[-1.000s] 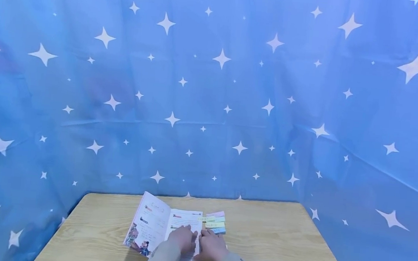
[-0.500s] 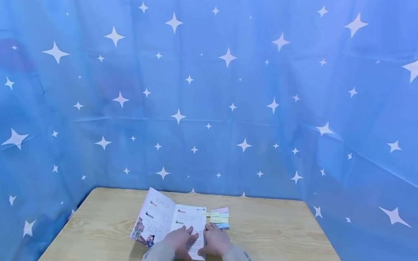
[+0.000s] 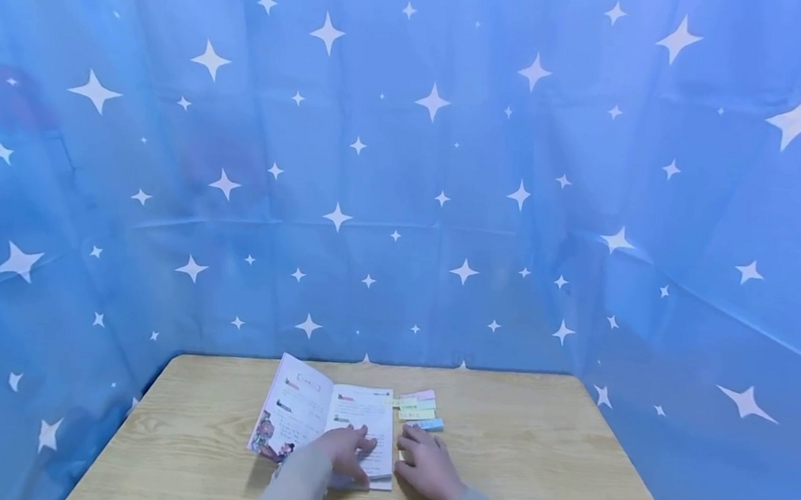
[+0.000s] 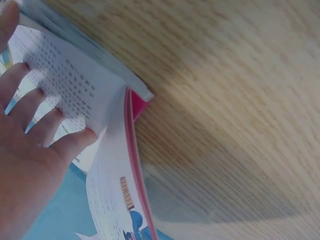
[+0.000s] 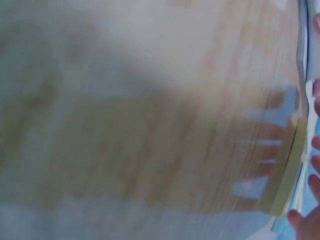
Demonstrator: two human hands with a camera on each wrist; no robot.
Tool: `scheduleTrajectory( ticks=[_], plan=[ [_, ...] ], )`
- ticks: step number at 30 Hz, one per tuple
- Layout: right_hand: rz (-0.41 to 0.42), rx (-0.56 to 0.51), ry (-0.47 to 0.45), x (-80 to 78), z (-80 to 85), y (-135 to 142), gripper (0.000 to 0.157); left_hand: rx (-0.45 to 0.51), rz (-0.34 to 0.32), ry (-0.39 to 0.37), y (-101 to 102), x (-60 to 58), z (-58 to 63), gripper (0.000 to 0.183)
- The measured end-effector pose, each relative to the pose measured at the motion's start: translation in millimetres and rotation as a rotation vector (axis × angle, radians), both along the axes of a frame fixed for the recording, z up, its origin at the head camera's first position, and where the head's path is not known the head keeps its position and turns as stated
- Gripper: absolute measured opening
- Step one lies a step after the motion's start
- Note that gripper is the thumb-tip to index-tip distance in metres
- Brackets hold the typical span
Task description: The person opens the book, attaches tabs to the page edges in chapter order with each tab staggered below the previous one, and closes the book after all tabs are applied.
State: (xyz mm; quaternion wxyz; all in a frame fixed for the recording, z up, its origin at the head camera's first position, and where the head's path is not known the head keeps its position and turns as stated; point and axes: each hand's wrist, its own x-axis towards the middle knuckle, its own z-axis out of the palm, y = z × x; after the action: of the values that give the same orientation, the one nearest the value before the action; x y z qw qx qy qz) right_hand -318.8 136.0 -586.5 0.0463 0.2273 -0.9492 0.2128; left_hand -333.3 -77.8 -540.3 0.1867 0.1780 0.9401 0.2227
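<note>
Steadying open book (image 3: 367,408): left hand (image 3: 346,449) spread, best pressed near fold (image 3: 330,412); right hand (image 3: 428,467) by yellow pad (image 5: 290,172), grip unclear.

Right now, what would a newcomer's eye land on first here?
Probably the blue starry curtain, filling most of the head view behind the wooden table. Next, the open book on it, its left side tilted up, the left hand over its right page. Then the pastel tabs at the book's right edge, just beyond the right hand.
</note>
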Motion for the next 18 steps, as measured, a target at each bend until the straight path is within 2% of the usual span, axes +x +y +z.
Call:
scheduleTrajectory(
  ticks=[7,10,14,18],
  plan=[
    [0.073,-0.109,-0.101,8.5,-2.9,3.1,0.051,0.000,0.046,-0.032,-0.7,1.5,0.7,0.063],
    [0.086,-0.114,-0.107,7.6,-4.0,5.7,0.055,0.008,0.072,-0.050,-0.1,1.8,2.9,0.061],
    [0.090,-0.083,-0.105,4.1,2.0,5.7,0.062,0.026,0.097,-0.073,0.9,0.8,8.5,0.049],
    [0.059,-0.068,-0.206,1.6,11.1,3.0,0.064,0.055,0.134,-0.100,2.4,1.6,11.4,0.040]
  ],
)
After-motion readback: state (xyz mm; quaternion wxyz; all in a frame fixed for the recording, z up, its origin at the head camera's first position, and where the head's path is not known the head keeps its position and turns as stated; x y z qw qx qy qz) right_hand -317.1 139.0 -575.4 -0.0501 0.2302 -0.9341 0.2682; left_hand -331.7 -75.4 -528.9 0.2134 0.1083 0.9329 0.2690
